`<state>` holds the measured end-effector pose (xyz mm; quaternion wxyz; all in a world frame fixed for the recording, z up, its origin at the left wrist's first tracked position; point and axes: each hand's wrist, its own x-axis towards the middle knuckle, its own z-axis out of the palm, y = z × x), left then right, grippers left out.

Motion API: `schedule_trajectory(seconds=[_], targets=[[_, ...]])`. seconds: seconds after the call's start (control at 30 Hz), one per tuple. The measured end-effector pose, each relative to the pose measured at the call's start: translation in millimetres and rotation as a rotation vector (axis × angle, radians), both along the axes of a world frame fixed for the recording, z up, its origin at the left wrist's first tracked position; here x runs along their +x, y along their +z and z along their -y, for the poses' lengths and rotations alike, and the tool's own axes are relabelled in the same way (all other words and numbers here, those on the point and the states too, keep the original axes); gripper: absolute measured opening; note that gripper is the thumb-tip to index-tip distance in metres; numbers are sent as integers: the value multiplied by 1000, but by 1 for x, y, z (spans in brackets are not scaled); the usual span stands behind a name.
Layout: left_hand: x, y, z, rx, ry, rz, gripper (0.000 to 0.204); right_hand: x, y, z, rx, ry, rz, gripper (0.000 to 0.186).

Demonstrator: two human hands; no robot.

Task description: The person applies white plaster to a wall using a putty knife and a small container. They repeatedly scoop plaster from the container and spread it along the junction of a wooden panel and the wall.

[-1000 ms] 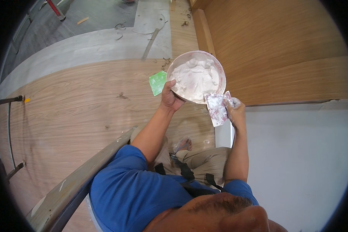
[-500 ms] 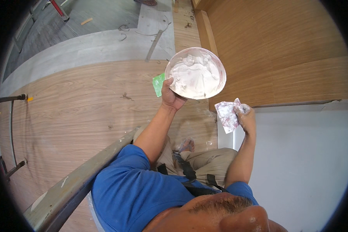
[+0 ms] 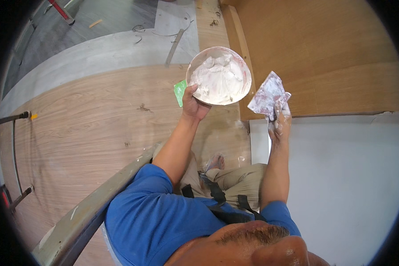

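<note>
My left hand (image 3: 194, 106) is closed on the lower left edge of a round white bowl (image 3: 247, 84), thumb at the rim and fingers underneath. Thick white putty (image 3: 219, 80) fills much of it, lumpy on the surface. From behind the bowl's left side sticks out a flat green piece (image 3: 179, 92); what holds it is hidden. My right hand (image 3: 280, 120), smeared with white, grips a flat putty scraper (image 3: 267, 95) coated in white and reddish smears. This scraper is held up to the right of the bowl, apart from it, in front of the wood panel.
A wood-grain panel (image 3: 323, 57) stands at the upper right, above a pale smooth surface (image 3: 332, 164). A grey metal rail (image 3: 97, 201) runs beside my left side. Metal legs (image 3: 14, 153) stand at far left. A red tube (image 3: 62, 11) and scraps lie on the floor.
My right hand has risen and turned, bringing the scraper up and tilting it so a corner points upward. The bowl in my left hand has shifted slightly up and left.
</note>
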<state>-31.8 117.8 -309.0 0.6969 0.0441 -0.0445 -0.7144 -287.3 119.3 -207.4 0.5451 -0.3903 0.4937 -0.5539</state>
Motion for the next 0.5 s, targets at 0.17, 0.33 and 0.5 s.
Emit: schedule_trajectory(seconds=[0.17,0.33,0.5], targets=[[-3,7,-8,-23,-31,-50,82,9,-6,3,87,-2,-10,37],[-4,16,-10,-36,-50,-55,83,25,4,1,107,35,-54,27],[-5,17,-7,-42,-26,-64,85,9,-10,6,166,71,-231,26]])
